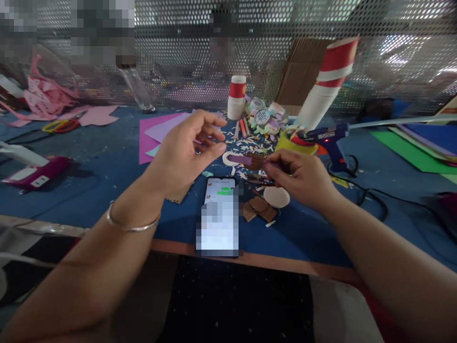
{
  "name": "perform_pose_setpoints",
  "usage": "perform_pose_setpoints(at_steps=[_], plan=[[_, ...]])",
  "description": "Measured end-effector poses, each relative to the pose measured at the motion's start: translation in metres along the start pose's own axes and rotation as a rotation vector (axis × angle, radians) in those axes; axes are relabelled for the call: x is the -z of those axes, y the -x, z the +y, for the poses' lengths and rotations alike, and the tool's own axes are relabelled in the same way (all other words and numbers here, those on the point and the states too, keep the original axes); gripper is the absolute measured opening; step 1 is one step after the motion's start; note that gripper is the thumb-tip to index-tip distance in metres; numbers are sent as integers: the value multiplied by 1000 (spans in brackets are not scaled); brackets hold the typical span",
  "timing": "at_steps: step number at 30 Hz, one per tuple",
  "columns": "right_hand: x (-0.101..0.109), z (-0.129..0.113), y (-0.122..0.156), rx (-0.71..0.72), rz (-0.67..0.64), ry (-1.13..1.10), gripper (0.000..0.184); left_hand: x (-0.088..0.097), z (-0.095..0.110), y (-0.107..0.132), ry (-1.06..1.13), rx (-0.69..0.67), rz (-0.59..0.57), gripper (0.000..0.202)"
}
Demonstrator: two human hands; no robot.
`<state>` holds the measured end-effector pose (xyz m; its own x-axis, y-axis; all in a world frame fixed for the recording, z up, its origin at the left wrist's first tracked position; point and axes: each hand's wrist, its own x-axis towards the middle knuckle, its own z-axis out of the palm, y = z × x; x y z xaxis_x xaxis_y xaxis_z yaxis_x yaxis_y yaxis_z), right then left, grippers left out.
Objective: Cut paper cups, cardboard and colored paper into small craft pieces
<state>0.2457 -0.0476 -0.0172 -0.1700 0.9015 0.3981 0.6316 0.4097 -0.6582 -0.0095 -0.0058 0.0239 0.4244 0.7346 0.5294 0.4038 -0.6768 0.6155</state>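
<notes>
My left hand (189, 147) hovers over the blue table, thumb and fingers apart, holding nothing. A silver bangle circles its wrist. My right hand (298, 178) is closed in a pinch at the end of a small brown corrugated cardboard piece (255, 161). A purple paper strip (239, 159) extends from that piece toward the left, over a white round piece (228, 157). Below the right hand are a white paper disc (276, 196) and several brown cardboard pieces (260, 208). Dark-handled scissors (259, 179) lie partly hidden by the fingers. A phone (219, 214) with a lit screen lies between my forearms.
Paper scraps litter the middle. A blue glue gun (332, 140) rests on a yellow holder (291, 143), its cord trailing right. Stacked paper cups (321, 95) lean against perforated metal. Purple paper (144, 138) lies left; scissors with yellow and red handles (60, 126) lie farther left.
</notes>
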Motion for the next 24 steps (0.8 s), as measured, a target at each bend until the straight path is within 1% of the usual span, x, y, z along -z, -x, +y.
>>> perform_pose_setpoints(at_steps=[2,4,6,9,10,13,14,15,17,19,22,24], plan=[[-1,0,0,-10,-15,-8,15,9,6,18,-98,26,29,33],[-1,1,0,-9,-31,-15,15,11,10,39,-148,90,56,36],[-2,1,0,2,-41,-15,15,8,14,61,-162,146,41,38],[-2,2,0,3,-47,-28,15,1,22,92,-245,179,45,41],[-3,3,0,-6,-52,-38,15,-2,26,101,-271,210,53,48],[-3,3,1,-30,-60,-58,17,-13,43,125,-343,249,72,88],[-3,4,1,-30,-58,-60,17,-18,48,131,-368,251,61,99],[-3,4,1,-27,-53,-63,17,-23,53,136,-392,273,49,105],[-3,3,2,-16,-41,-67,16,-33,60,144,-427,292,32,113],[-1,3,2,-9,-33,-69,16,-42,62,148,-455,262,49,118],[1,2,3,5,-32,-58,15,-52,62,151,-459,205,132,121],[2,0,3,15,-27,-43,14,-56,64,154,-444,178,227,115]])
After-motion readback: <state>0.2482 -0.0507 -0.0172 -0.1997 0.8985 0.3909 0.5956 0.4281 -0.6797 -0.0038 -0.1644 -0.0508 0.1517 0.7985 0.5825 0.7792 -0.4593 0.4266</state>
